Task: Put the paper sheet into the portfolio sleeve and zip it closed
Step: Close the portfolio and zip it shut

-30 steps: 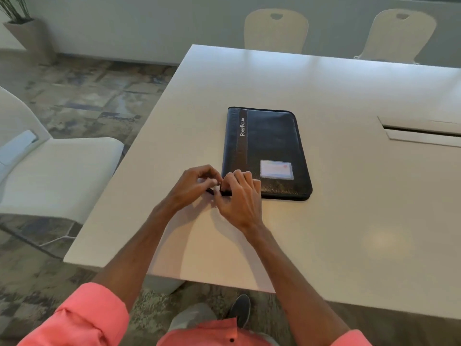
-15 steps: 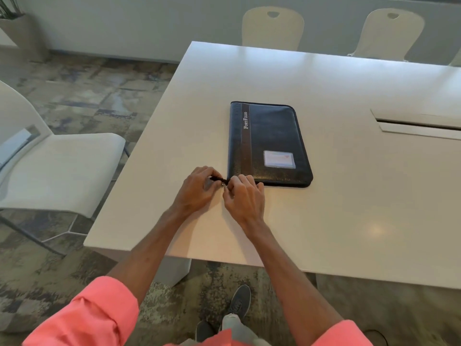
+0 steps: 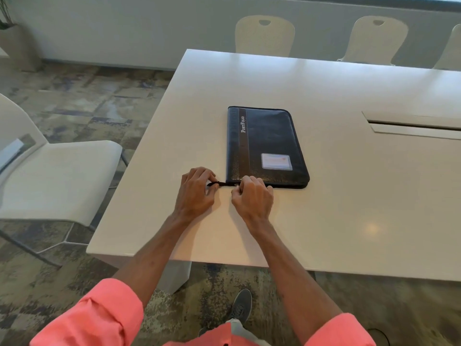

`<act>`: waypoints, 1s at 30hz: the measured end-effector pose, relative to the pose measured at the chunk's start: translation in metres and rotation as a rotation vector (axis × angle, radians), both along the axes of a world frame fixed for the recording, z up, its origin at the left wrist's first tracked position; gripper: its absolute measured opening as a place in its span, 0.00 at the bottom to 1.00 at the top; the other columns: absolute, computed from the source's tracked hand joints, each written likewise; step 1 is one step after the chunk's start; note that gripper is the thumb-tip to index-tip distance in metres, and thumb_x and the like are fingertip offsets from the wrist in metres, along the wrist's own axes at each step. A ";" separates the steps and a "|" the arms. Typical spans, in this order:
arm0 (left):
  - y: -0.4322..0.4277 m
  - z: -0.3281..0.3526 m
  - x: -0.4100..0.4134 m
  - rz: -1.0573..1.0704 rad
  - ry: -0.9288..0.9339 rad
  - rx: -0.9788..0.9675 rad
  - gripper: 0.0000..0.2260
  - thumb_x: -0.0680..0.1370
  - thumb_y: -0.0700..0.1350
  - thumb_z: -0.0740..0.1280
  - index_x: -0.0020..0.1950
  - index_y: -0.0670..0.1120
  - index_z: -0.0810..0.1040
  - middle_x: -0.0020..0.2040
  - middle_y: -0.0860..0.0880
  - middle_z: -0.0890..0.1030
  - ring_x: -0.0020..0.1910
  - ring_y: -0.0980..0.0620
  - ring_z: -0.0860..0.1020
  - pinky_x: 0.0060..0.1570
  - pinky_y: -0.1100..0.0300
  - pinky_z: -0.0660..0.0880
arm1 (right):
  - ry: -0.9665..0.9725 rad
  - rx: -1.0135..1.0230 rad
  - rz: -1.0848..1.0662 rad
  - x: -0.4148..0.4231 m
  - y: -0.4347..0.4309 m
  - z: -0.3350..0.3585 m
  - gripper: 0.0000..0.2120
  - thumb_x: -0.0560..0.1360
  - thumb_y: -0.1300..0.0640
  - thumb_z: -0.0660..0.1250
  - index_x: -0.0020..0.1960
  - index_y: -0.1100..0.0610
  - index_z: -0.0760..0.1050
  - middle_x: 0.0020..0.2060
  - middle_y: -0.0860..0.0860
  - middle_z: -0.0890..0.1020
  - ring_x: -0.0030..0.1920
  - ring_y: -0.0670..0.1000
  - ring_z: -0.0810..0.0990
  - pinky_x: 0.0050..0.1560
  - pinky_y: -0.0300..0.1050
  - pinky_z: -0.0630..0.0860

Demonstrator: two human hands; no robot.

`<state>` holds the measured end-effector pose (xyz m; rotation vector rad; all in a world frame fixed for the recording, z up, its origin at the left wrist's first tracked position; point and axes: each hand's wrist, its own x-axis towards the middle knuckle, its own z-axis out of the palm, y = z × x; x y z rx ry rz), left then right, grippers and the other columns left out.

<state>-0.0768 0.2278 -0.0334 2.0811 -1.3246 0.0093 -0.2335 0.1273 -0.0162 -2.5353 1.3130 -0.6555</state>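
A black portfolio with a grey stripe and a clear card window lies flat and folded shut on the white table. No paper sheet is in sight. My left hand pinches a short black zipper tail that sticks out from the portfolio's near left corner. My right hand is fisted at the near edge just right of that corner, fingers closed on the zipper pull, which is mostly hidden under them.
A white chair stands left of the table. More white chairs line the far side. A cable slot is cut into the table at right. The table's near edge runs just behind my wrists.
My left hand has drawn the black zipper tail out to the left, so the two hands sit a little farther apart. The portfolio has stayed put.
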 end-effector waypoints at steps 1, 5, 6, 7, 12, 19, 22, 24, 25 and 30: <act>0.000 -0.001 0.000 -0.001 -0.005 0.001 0.06 0.79 0.43 0.75 0.54 0.50 0.81 0.57 0.54 0.82 0.62 0.51 0.77 0.65 0.55 0.70 | 0.006 -0.001 -0.015 -0.002 -0.003 0.000 0.05 0.78 0.52 0.70 0.44 0.51 0.79 0.38 0.47 0.81 0.42 0.50 0.79 0.47 0.51 0.77; 0.001 0.000 -0.002 0.016 -0.029 0.001 0.07 0.78 0.43 0.75 0.53 0.51 0.79 0.57 0.55 0.82 0.62 0.51 0.77 0.65 0.54 0.70 | 0.029 0.011 -0.070 -0.011 -0.009 0.001 0.06 0.79 0.51 0.69 0.45 0.52 0.81 0.39 0.47 0.82 0.43 0.49 0.80 0.49 0.51 0.79; 0.001 0.000 -0.002 0.021 -0.033 0.004 0.07 0.78 0.43 0.75 0.52 0.51 0.79 0.57 0.55 0.82 0.62 0.51 0.77 0.66 0.53 0.70 | 0.026 0.012 -0.084 -0.013 -0.010 0.002 0.06 0.79 0.52 0.70 0.45 0.52 0.81 0.38 0.47 0.82 0.42 0.49 0.80 0.49 0.51 0.79; 0.001 -0.001 -0.002 0.025 -0.036 0.006 0.07 0.78 0.43 0.75 0.52 0.51 0.79 0.57 0.55 0.82 0.62 0.52 0.77 0.66 0.54 0.70 | 0.019 0.013 -0.098 -0.015 -0.011 0.002 0.06 0.79 0.52 0.70 0.45 0.52 0.81 0.38 0.47 0.81 0.42 0.49 0.80 0.49 0.50 0.79; 0.001 -0.002 -0.003 0.060 -0.027 -0.002 0.07 0.77 0.42 0.74 0.51 0.52 0.79 0.55 0.56 0.82 0.61 0.52 0.77 0.64 0.54 0.69 | 0.015 0.026 -0.167 -0.028 -0.018 0.007 0.08 0.79 0.53 0.71 0.42 0.53 0.81 0.35 0.48 0.80 0.37 0.49 0.79 0.47 0.50 0.80; -0.002 -0.003 0.000 0.075 -0.002 0.004 0.07 0.77 0.42 0.73 0.51 0.52 0.79 0.55 0.56 0.82 0.59 0.51 0.78 0.65 0.52 0.72 | 0.000 0.055 -0.324 -0.069 -0.051 0.012 0.09 0.79 0.54 0.71 0.41 0.56 0.81 0.35 0.50 0.81 0.35 0.52 0.79 0.48 0.50 0.79; 0.000 -0.003 -0.001 0.053 -0.003 -0.011 0.10 0.78 0.42 0.72 0.57 0.52 0.79 0.63 0.55 0.81 0.65 0.51 0.77 0.70 0.46 0.73 | -0.032 0.056 -0.355 -0.087 -0.064 0.011 0.08 0.78 0.55 0.73 0.41 0.56 0.81 0.37 0.51 0.83 0.35 0.52 0.78 0.48 0.50 0.77; -0.002 -0.001 -0.003 0.023 -0.005 -0.025 0.19 0.79 0.45 0.72 0.69 0.53 0.77 0.74 0.53 0.76 0.75 0.49 0.73 0.76 0.48 0.68 | -0.042 0.050 -0.336 -0.093 -0.065 0.010 0.08 0.79 0.55 0.73 0.42 0.55 0.80 0.38 0.51 0.83 0.35 0.53 0.78 0.47 0.50 0.78; -0.005 0.001 -0.006 0.001 -0.015 -0.023 0.25 0.79 0.47 0.72 0.75 0.52 0.74 0.79 0.52 0.73 0.80 0.49 0.69 0.80 0.47 0.65 | -0.047 0.049 -0.330 -0.094 -0.065 0.010 0.08 0.79 0.54 0.73 0.42 0.55 0.80 0.39 0.51 0.83 0.36 0.53 0.79 0.47 0.51 0.79; -0.042 0.012 -0.032 -0.158 -0.220 0.108 0.39 0.82 0.58 0.67 0.89 0.49 0.56 0.90 0.49 0.54 0.90 0.49 0.49 0.88 0.41 0.47 | -0.085 0.049 -0.332 -0.092 -0.063 0.008 0.07 0.78 0.54 0.74 0.44 0.54 0.79 0.41 0.50 0.82 0.42 0.53 0.80 0.47 0.52 0.80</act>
